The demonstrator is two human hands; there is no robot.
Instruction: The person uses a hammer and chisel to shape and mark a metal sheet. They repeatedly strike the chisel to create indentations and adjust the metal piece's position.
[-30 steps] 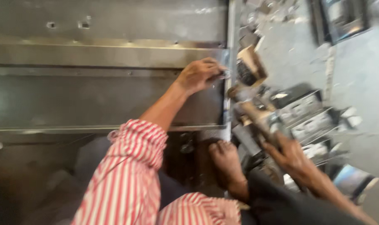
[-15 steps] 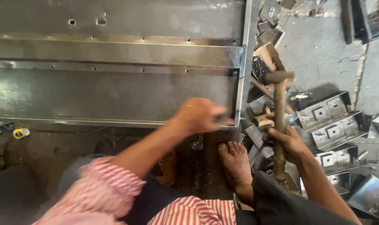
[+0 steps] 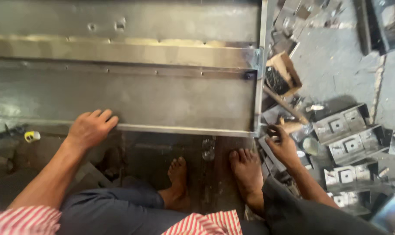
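The left hand lies spread, palm down, on the near edge of the steel panel, fingers over its folded lip. The right hand sits just off the panel's near right corner, fingers curled among loose metal scraps; whether it pinches anything I cannot tell. A wooden-handled hammer lies just beyond it on the floor. The step looks like steadying the panel while working at that corner; the next move calls for a firm grip on a tool. Room is tight on the right: stamped metal boxes and a small carton crowd the floor. Two bare feet rest below the near edge.
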